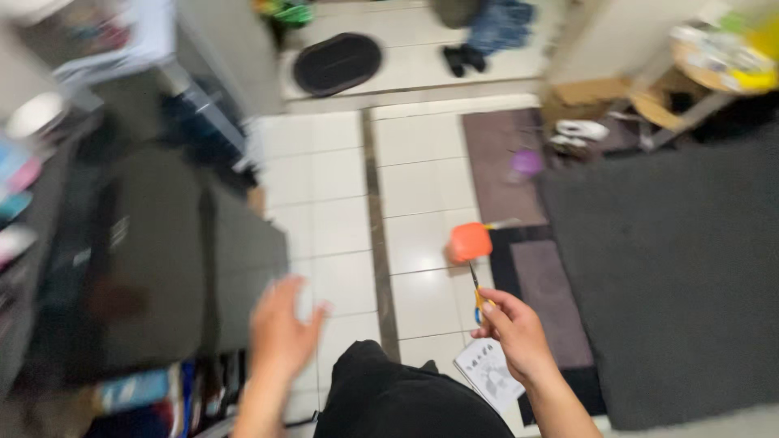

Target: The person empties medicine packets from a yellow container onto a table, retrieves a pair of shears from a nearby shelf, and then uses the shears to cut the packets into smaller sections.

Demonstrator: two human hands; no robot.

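At the far left we see a blurred dark cabinet point(154, 259) with cluttered shelves beside it, too smeared to name what stands there; below it, near the bottom edge, lie some coloured packets point(134, 391), also blurred. Next comes our left hand point(280, 332), raised over the white tiled floor point(341, 203), fingers spread and loose, gripping nothing and touching nothing that we can make out; motion blur softens its outline. Between the arms sits a dark rounded shape point(406, 397), probably our own clothing. The two hands are well apart.

Right of centre, our right hand point(513, 324) is closed around the yellow and blue handle of a fly swatter point(473, 259); its thin shaft runs up and slightly left from the fist, away from us, ending in an orange square head that hangs over the tiles just at the edge of a dark bordered mat point(535, 276). So the swatter's long axis points nearly straight ahead, and it belongs wholly to the right hand, the left being clear of it and off to its side. Under the right wrist lies a white printed sheet point(487, 375) on the floor. Further right spreads a large grey carpet point(673, 268); beyond it, top right, we see a small round table point(714, 77) with yellow clutter. At the top centre a dark oval mat point(337, 63) lies on the tiles.
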